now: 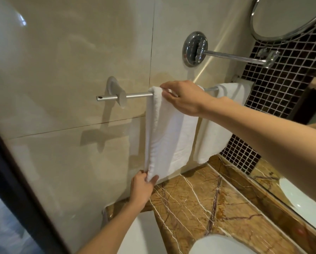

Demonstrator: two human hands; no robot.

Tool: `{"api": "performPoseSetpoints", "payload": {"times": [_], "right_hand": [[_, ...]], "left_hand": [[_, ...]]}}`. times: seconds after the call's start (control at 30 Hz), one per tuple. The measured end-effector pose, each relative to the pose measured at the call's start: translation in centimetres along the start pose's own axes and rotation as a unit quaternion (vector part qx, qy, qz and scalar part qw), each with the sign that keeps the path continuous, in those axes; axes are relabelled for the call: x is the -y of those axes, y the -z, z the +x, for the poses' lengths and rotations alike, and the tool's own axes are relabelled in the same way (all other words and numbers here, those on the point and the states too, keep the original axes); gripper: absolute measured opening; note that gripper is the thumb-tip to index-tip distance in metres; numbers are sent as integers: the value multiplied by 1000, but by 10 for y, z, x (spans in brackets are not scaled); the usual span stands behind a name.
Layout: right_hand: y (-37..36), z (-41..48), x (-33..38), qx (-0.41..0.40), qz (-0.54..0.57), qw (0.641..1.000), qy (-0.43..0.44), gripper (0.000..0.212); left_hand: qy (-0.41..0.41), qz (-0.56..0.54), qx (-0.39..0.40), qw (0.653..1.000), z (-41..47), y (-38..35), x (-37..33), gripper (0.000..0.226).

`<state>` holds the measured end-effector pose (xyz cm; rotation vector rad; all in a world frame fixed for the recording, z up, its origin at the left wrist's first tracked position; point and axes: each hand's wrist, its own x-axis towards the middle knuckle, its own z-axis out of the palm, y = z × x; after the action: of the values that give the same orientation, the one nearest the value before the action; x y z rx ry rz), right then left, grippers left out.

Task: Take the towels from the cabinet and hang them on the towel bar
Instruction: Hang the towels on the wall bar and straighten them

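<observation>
While the white towel (171,129) hangs folded over the towel bar (137,95) at the centre of the frame, both hands are on it, so the step in hand looks like straightening a towel already hung rather than fetching one. Its two layers fall from the bar to just above the counter, and the left edge is bunched into a thick roll. The right hand (184,97) sits at the top, thumb and fingers closed on the fold where it crosses the bar. Lower down, left of centre, the left hand (142,187) pinches the bottom corner between thumb and fingers and holds that edge taut.

To the right on the same bar, just beside the first, a second towel (214,134) hangs flat with no hand on it. By the look of it the hanging is nearly done.

The next move probably calls for a light downward tug to even the hems and flatten the rolled edge, then letting go with both hands, without dragging the cloth off the bar. The cabinet is not in view.

Behind is beige wall tile (71,61); a marble counter (199,208) fills the lower right, with mosaic tile (282,88) and a round mirror (285,17) at upper right.
</observation>
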<state>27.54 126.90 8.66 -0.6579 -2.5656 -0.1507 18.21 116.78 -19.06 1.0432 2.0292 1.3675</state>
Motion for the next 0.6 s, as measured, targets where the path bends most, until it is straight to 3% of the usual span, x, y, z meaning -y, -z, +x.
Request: {"api": "performPoseSetpoints", "payload": {"times": [0.13,0.3,0.6], "right_hand": [[1,3,1,6,0,1000,2,32],[2,2,3,6,8,1000,-9,32],[1,1,4,2,7,1000,-10,31]], "left_hand": [[-12,-74,-17,997,-2,2,4,24],[-61,-23,-41,997,-2,6,16,21],[-50,-20,-21,998,3,-4,23,16]]}}
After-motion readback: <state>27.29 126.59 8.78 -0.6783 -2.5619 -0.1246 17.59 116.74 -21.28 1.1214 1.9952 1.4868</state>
